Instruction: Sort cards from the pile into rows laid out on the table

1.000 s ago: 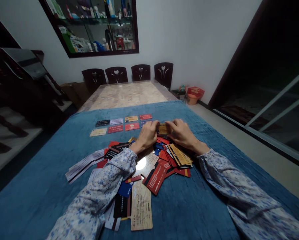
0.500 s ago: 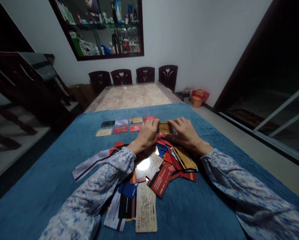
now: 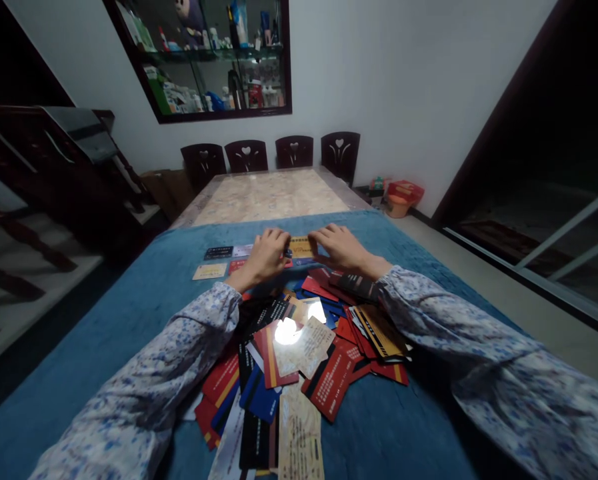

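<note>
My left hand [image 3: 265,255] and my right hand [image 3: 339,246] pinch the two ends of a yellow card [image 3: 301,247] and hold it low over the blue cloth [image 3: 103,320], beyond the pile. Both hands have their fingers curled on the card's edges. Under and beside the yellow card lie rows of cards [image 3: 219,261] laid side by side: dark, pale and red ones. Nearer to me spreads a loose pile of cards [image 3: 299,347], red, blue, black and tan, overlapping one another. My sleeves are pale with a small blue flower print.
Past the blue cloth the marble tabletop [image 3: 269,195] runs to several dark chairs [image 3: 271,155] at the wall. A glass cabinet [image 3: 209,57] with bottles hangs above. Red tubs [image 3: 401,197] stand on the floor at the right. A dark stair rail [image 3: 39,173] is at the left.
Both hands have carried the yellow card away from me, off the pile's far edge to the rows of laid-out cards. The camera has moved forward with them.
</note>
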The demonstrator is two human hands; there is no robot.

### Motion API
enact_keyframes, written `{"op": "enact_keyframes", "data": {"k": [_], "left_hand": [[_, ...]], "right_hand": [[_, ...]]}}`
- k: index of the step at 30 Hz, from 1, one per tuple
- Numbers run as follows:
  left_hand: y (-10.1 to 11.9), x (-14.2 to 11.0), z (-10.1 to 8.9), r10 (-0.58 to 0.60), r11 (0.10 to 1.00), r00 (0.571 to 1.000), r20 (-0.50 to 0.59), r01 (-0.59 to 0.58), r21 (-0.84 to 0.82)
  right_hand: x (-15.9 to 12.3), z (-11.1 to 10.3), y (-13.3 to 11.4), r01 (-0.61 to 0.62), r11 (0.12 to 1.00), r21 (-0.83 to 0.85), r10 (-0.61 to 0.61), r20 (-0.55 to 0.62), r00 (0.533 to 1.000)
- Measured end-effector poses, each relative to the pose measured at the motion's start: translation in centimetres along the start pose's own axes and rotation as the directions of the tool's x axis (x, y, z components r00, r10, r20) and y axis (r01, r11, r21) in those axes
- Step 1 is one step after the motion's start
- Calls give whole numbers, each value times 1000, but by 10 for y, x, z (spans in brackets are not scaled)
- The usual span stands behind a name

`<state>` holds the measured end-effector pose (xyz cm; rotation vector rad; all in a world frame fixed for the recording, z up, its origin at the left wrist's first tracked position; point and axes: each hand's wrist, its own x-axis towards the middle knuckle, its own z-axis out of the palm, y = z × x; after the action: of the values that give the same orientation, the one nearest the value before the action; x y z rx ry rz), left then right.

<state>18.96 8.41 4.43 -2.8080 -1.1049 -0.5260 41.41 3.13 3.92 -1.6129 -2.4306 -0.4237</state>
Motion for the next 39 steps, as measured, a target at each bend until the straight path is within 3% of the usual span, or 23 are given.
{"op": "enact_keyframes", "data": {"k": [11,19,27,39], "left_hand": [[-60,13,20,-114,991,991,67,118,-60],[-90,32,43,-205,976,960,193,215,-36],[-102,46,49,-278,958,911,305,288,13],[-108,52,49,-290,953,877,382,303,29]], "right_hand": [[64,20,-11,-5,999,54,-2,125,992],[93,43,-9,-51,996,74,32,237,971],[109,56,-7,-81,990,117,45,280,959],[120,71,-2,-142,980,139,83,362,928]]}}
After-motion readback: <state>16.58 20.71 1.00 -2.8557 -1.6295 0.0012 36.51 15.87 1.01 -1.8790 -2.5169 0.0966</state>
